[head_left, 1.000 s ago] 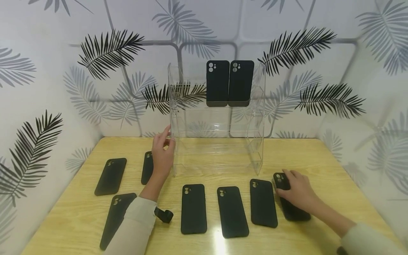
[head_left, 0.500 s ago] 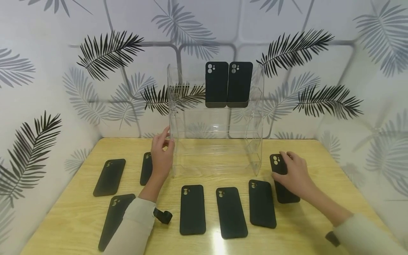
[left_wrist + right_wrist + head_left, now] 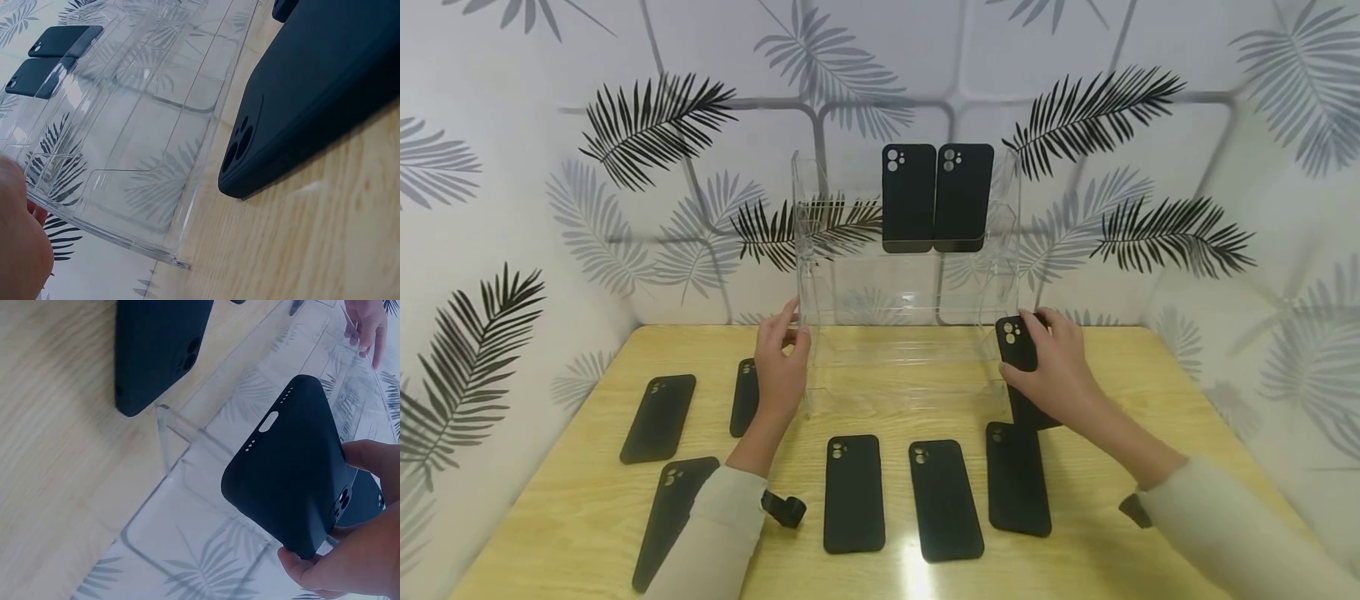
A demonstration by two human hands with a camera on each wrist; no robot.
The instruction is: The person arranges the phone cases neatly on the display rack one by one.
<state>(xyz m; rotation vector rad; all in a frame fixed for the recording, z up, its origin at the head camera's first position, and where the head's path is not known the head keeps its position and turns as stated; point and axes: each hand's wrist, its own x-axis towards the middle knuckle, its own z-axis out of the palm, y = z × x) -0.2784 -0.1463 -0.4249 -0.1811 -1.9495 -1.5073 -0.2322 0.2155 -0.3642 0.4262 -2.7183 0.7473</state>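
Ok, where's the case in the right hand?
In the head view, right of centre: the right hand holds the case at the right edge of the rack, just beyond the rightmost case on the table.

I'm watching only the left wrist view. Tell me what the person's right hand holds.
Observer: The right hand grips a thin, black, rectangular phone case with camera cutouts.
Operator: Place it for me.
Observer: In the head view, it overlaps the right edge of the clear, tiered plastic stand; I can't tell whether they touch.
Operator: Now count the black cases lying on the yellow, wood-grained table.
Observer: The head view shows six, two of them partly hidden by the person's left arm and left hand.
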